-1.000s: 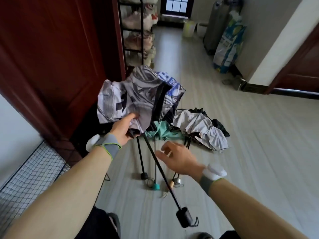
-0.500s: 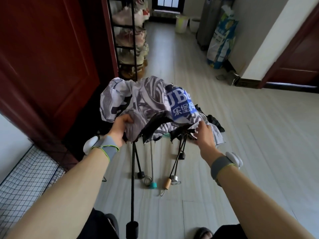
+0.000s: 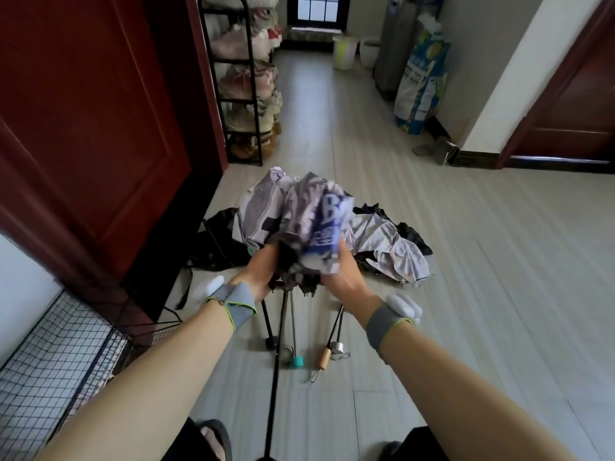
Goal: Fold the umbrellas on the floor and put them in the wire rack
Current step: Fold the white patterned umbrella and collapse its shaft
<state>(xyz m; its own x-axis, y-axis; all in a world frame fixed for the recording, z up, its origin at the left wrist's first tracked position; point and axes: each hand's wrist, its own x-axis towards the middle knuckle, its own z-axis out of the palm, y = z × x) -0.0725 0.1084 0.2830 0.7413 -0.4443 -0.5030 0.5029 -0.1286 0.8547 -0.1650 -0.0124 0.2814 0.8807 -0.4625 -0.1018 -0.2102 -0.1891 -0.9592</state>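
Both hands squeeze the bunched canopy of a grey, white and blue printed umbrella [image 3: 312,224] in front of me. My left hand [image 3: 261,271] grips its left side and my right hand [image 3: 342,274] grips its right side. Its black shaft [image 3: 276,371] points down toward my feet. Behind it, several other umbrellas [image 3: 396,247] lie crumpled on the floor, their handles [image 3: 296,361] pointing at me. The wire rack [image 3: 50,357] stands at the lower left against the wall.
A dark red door [image 3: 90,128] fills the left side, with a black shoe rack [image 3: 246,81] beyond it. A large printed sack [image 3: 421,84] and buckets [image 3: 346,51] stand at the far right wall. My slippered feet [image 3: 213,437] are at the bottom edge.
My right hand came in from the side and closed on the canopy. Both hands drew together, gathering the spread fabric into a tight bundle.
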